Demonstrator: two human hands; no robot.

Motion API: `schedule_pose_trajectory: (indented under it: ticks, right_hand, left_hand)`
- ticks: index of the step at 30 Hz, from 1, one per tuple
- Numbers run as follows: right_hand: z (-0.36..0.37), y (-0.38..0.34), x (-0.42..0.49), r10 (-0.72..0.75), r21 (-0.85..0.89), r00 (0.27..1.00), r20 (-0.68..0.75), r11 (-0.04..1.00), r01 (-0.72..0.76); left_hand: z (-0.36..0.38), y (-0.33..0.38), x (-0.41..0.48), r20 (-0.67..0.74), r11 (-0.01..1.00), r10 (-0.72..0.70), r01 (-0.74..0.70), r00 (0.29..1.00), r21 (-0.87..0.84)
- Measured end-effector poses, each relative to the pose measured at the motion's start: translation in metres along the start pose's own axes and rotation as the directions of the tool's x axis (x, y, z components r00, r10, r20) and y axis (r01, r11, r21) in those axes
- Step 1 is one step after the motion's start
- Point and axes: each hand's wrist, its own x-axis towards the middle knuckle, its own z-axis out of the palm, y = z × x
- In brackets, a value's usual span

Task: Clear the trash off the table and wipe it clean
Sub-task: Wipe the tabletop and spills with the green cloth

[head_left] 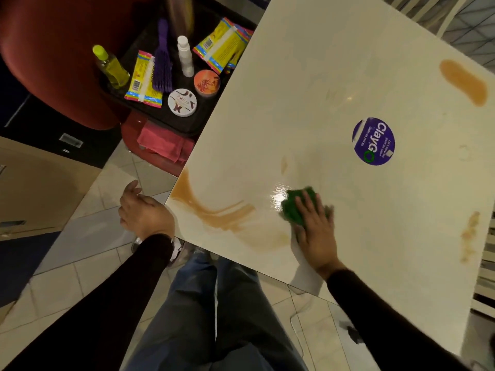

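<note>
1. One white table [334,76] fills most of the view. Three brown stains [463,83] lie on it: at the far right, at the right edge and at the near left corner.
2. A black tray [160,121] stands on a red chair [40,62] beside the table. It carries yellow packets [222,46], a yellow bottle [111,66] and round tins [182,102].
3. The right hand [314,231] lies flat with straight fingers and presses a green cloth [292,207] on the table, between the near stain and a purple sticker [373,141].
4. The left hand [144,212] is relaxed just off the near corner and holds nothing.
</note>
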Motion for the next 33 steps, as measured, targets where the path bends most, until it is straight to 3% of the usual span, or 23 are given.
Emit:
schedule_pose_trajectory:
  ticks: [2, 5, 8, 11, 12, 13, 14, 16, 17, 18, 20, 23, 25, 27, 28, 30, 32, 33]
  right_hand:
    - [0.008, -0.013, -0.032, 0.384, 0.086, 0.921, -0.064, 0.922, -0.378]
    - [0.024, -0.06, -0.035, 0.73, 0.235, 0.678, -0.08, 0.675, -0.699]
    - [0.018, -0.082, 0.01, 0.893, 0.404, 0.447, -0.047, 0.427, -0.809]
    - [-0.008, -0.053, 0.082, 0.933, 0.473, 0.352, -0.08, 0.346, -0.81]
    - [-0.017, -0.044, 0.107, 0.917, 0.484, 0.387, -0.094, 0.382, -0.787]
    - [-0.025, -0.039, 0.129, 0.869, 0.471, 0.477, -0.129, 0.477, -0.742]
    - [-0.03, -0.041, 0.147, 0.769, 0.422, 0.616, -0.171, 0.622, -0.659]
    - [-0.027, -0.059, 0.165, 0.408, 0.252, 0.893, -0.191, 0.899, -0.357]
    - [-0.022, -0.071, 0.164, 0.206, 0.18, 0.968, -0.143, 0.967, -0.179]
    - [-0.015, -0.08, 0.155, 0.028, 0.132, 0.997, -0.074, 0.991, -0.018]
    - [-0.002, -0.084, 0.119, -0.227, 0.068, 0.973, 0.039, 0.972, 0.224]
    - [0.007, -0.053, 0.046, -0.319, 0.006, 0.944, 0.08, 0.947, 0.32]
    - [0.01, -0.025, -0.006, -0.145, -0.001, 0.989, 0.026, 0.989, 0.145]
    - [0.013, -0.017, -0.047, 0.215, 0.058, 0.975, -0.057, 0.976, -0.212]
    - [0.016, -0.025, -0.06, 0.425, 0.126, 0.9, -0.095, 0.902, -0.413]
    - [0.024, -0.056, -0.064, 0.749, 0.3, 0.653, -0.111, 0.652, -0.697]
    - [0.028, -0.091, -0.045, 0.891, 0.417, 0.447, -0.076, 0.436, -0.798]
    - [0.032, -0.107, -0.034, 0.914, 0.442, 0.401, -0.056, 0.383, -0.811]
  left_hand:
    - [0.0, 0.0, 0.0, 0.004, 1.0, 0.0, 0.0, 1.0, -0.009]
    - [-0.001, 0.003, 0.001, 0.013, 0.999, -0.032, 0.032, 0.999, -0.001]
    - [-0.002, 0.005, 0.003, 0.023, 0.997, -0.073, 0.073, 0.997, 0.0]
    - [-0.001, 0.005, 0.004, 0.024, 0.997, -0.073, 0.073, 0.997, -0.017]
    - [-0.001, 0.004, 0.004, 0.018, 0.997, -0.073, 0.073, 0.997, -0.016]
    - [-0.001, 0.003, 0.004, 0.01, 0.997, -0.071, 0.071, 0.997, -0.011]
    - [0.0, 0.003, 0.004, 0.006, 0.998, -0.068, 0.068, 0.998, -0.002]
    - [-0.001, 0.003, 0.003, 0.002, 0.998, -0.056, 0.056, 0.998, -0.008]
    - [-0.001, 0.003, 0.003, 0.0, 0.999, -0.049, 0.049, 0.999, -0.014]
    - [-0.001, 0.003, 0.003, -0.002, 0.999, -0.044, 0.044, 0.999, -0.015]
    - [-0.001, 0.003, 0.004, -0.002, 0.998, -0.055, 0.054, 0.999, -0.018]
    - [0.002, -0.001, 0.003, 0.008, 0.997, -0.056, 0.057, 0.998, -0.053]
    - [0.002, -0.003, 0.003, 0.011, 0.995, -0.045, 0.046, 0.999, -0.09]
    - [0.001, 0.0, 0.002, 0.025, 0.991, -0.068, 0.07, 0.997, -0.111]
    - [0.001, 0.002, 0.002, 0.032, 0.987, -0.097, 0.1, 0.995, -0.125]
    - [-0.001, 0.004, 0.002, 0.073, 0.97, -0.166, 0.177, 0.983, -0.168]
    - [0.0, 0.001, 0.007, 0.144, 0.924, -0.241, 0.272, 0.96, -0.269]
    - [-0.005, 0.002, 0.01, 0.163, 0.896, -0.266, 0.306, 0.95, -0.323]
